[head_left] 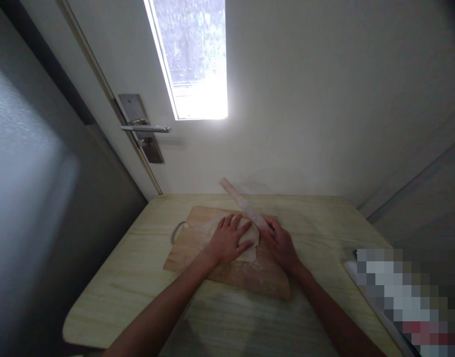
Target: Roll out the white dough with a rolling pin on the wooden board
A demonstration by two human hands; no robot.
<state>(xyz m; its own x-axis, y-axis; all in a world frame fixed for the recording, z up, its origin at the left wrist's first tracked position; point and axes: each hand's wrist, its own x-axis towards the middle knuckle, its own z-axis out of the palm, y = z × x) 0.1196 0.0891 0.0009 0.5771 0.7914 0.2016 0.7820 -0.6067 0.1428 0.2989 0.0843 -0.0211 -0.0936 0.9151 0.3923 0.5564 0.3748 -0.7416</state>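
Note:
A flat, pale sheet of dough point(250, 254) lies on a wooden cutting board point(201, 220) dusted with flour. My left hand point(229, 239) rests on the dough with its fingers spread, covering much of its left side. In my right hand point(281, 243) is a wooden rolling pin point(245, 204), gripped near its lower end. The pin slants up and to the left, its far end reaching past the board's back edge. My right hand is at the dough's right edge; whether it touches the dough is hard to tell.
The board lies on a light wood-grain table point(138, 277) with a metal ring handle point(174, 233) at its left. Behind stands a pale door point(294, 109) with a lever handle point(147, 129) and a bright window point(197, 54). A blurred-out item point(402, 297) is at the right edge.

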